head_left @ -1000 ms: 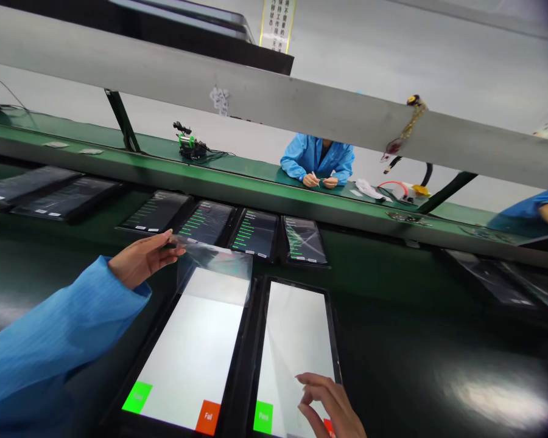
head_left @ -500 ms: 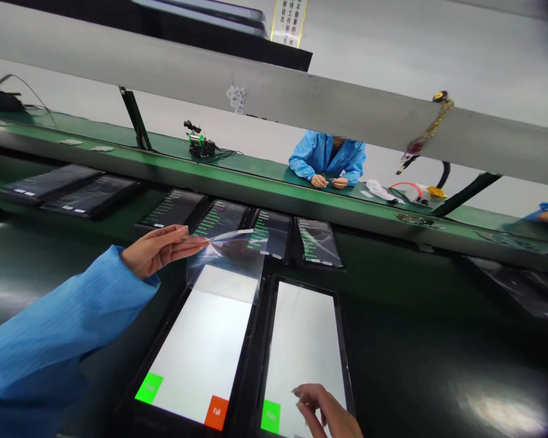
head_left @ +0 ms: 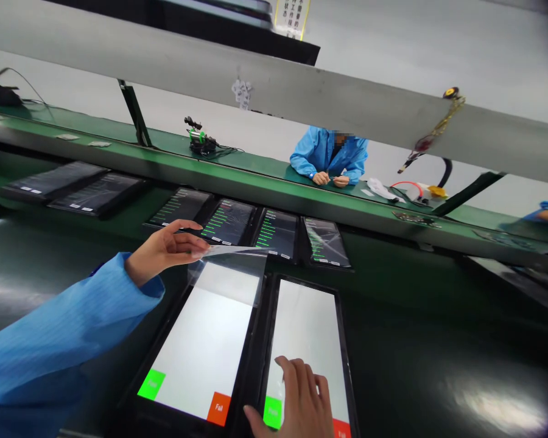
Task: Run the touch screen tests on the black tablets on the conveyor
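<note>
1. The left hand (head_left: 164,249) pinches a clear film (head_left: 231,267) in a nearly closed grip, lifting its far corner off the left screen (head_left: 203,340), which glows white.
2. The right hand (head_left: 296,401) lies open, fingers flat on the right screen (head_left: 308,328).
3. Dark table (head_left: 438,340) stretches open rightward.
</note>
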{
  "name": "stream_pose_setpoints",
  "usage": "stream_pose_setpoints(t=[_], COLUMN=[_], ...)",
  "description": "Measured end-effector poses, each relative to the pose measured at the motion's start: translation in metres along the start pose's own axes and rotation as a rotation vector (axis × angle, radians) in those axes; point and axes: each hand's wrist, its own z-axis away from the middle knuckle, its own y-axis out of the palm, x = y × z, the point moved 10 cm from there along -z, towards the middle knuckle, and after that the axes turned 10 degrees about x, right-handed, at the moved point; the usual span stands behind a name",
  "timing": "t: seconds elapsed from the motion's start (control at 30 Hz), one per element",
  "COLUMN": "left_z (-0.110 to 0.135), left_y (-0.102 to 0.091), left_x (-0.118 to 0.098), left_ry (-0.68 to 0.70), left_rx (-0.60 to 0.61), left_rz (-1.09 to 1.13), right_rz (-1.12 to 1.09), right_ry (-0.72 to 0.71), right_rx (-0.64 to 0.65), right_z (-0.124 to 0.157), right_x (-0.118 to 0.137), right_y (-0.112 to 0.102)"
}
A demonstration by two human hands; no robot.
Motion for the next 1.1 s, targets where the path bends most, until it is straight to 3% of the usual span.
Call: stream_pose_setpoints(t=[0.17,0.37,0.53,0.8,1.1], left_z=[0.001,0.001,0.005,0.011,0.012], left_y=[0.001,0.005,0.007,0.005,0.006], left_x=[0.001,0.012,0.011,0.015,0.019], left_ry=[-0.003,-0.023,-0.035,-0.043,-0.053], left_rx=[0.032,0.109,0.136,0.128,0.149], left_rz=[-0.069,-0.125,-0.158,-0.17,-0.155], right_rz=[-0.011,0.079,-0.011,-0.12,-0.149], right_ry=[-0.038,-0.438,-0.426,-0.556,-0.546], right_rx=[-0.046,0.057,0.253,0.61,0.6], right_z=[-0.003,-0.015,-0.029,-0.019,-0.021], right_x=[0.007,0.027,0.018,0.034,0.032], right_y=[-0.007,-0.022,-0.024,0.008,-0.002])
